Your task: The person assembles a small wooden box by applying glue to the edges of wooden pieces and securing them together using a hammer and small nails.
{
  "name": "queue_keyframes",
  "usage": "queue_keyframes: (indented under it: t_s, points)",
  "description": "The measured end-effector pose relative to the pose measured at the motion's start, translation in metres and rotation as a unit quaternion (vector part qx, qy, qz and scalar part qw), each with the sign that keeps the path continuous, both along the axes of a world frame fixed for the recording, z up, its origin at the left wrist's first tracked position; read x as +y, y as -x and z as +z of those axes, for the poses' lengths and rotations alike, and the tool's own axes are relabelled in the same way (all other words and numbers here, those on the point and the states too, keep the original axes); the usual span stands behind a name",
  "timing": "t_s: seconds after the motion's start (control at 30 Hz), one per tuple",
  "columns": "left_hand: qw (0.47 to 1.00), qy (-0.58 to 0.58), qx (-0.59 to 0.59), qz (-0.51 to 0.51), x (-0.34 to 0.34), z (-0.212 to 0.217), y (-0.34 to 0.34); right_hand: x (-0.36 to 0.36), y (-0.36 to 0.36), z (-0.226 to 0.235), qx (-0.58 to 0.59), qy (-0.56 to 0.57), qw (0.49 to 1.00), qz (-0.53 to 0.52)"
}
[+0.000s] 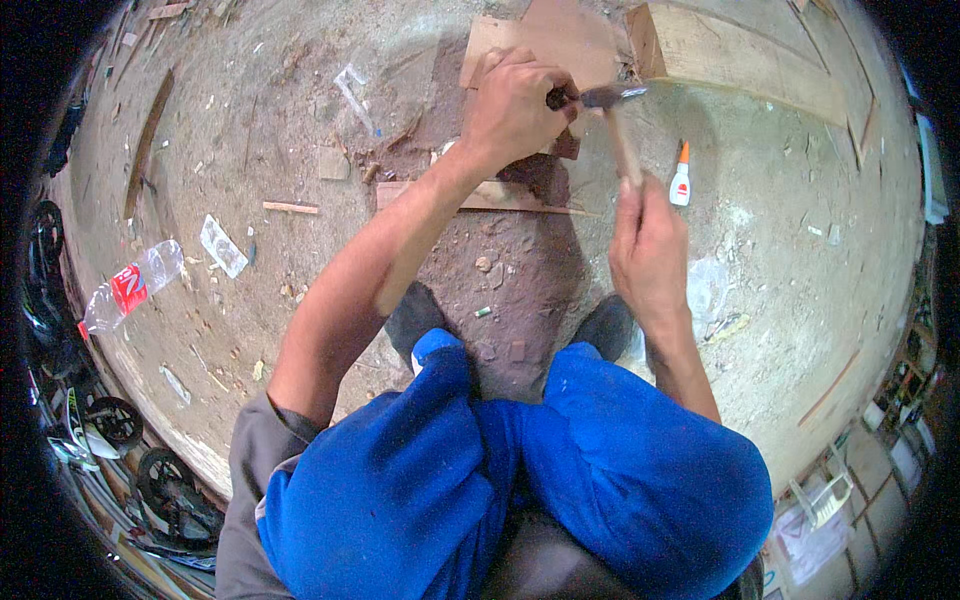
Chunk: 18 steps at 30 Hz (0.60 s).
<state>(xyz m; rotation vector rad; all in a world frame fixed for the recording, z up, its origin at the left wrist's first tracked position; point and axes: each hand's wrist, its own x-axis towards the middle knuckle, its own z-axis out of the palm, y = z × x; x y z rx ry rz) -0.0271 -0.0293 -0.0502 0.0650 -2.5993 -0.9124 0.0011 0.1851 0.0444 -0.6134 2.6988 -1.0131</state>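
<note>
My right hand (pixel 648 240) is wrapped round the light wooden handle of a hammer (pixel 624 150). The hammer's metal head lies right beside the fingers of my left hand (pixel 512 108), which are curled closed at the near side of a tan wooden board (pixel 545 40). Something dark shows at my left thumb and forefinger, too small and shaded to name. Below that hand, a reddish-brown piece (pixel 566 146) is partly in view. A flat wooden strip (pixel 490 195) lies on the ground nearer to me, partly covered by my left forearm.
A long pale timber (pixel 740 55) lies at the far right. A white glue bottle with an orange tip (pixel 681 178) is right of the hammer. On the left are a clear plastic bottle (pixel 132 285) and a brown wooden strip (pixel 150 140). Debris litters the dirt floor.
</note>
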Motion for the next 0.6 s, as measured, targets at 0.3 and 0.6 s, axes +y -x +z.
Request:
queue_keyframes:
  t_s: [0.3,0.6]
  points:
    - [1.000,-0.014,0.001,-0.004,0.004,-0.001,0.001,0.004,0.000,-0.007,0.018,-0.023,0.999,-0.015]
    - [1.000,0.015,0.024,-0.005,-0.002,-0.004,-0.002,0.000,0.000,-0.012,-0.003,-0.013,1.000,-0.015]
